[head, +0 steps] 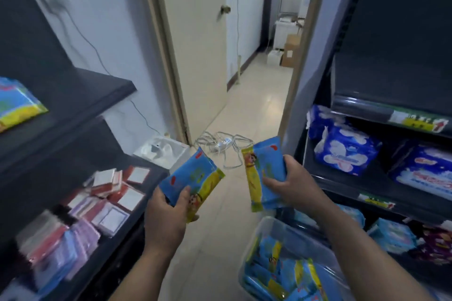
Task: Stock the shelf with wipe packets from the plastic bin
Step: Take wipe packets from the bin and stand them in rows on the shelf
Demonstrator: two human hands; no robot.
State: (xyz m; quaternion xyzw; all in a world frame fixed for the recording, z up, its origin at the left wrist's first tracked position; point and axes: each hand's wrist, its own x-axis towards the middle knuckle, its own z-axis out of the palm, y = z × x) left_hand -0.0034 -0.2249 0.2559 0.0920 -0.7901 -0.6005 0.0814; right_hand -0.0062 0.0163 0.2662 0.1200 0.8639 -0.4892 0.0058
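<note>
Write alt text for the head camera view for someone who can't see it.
The left hand and right hand each grip blue-and-yellow wipe packets; a clear plastic bin below holds more, between dark stocked shelves.

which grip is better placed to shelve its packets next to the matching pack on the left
Left, likely: the left grip holds wipe packets beside the left shelf, where the matching pack lies. The right grip holds another bundle over by the plastic bin, farther across the aisle.

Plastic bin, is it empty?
No, the plastic bin holds many blue and yellow wipe packets.
</note>
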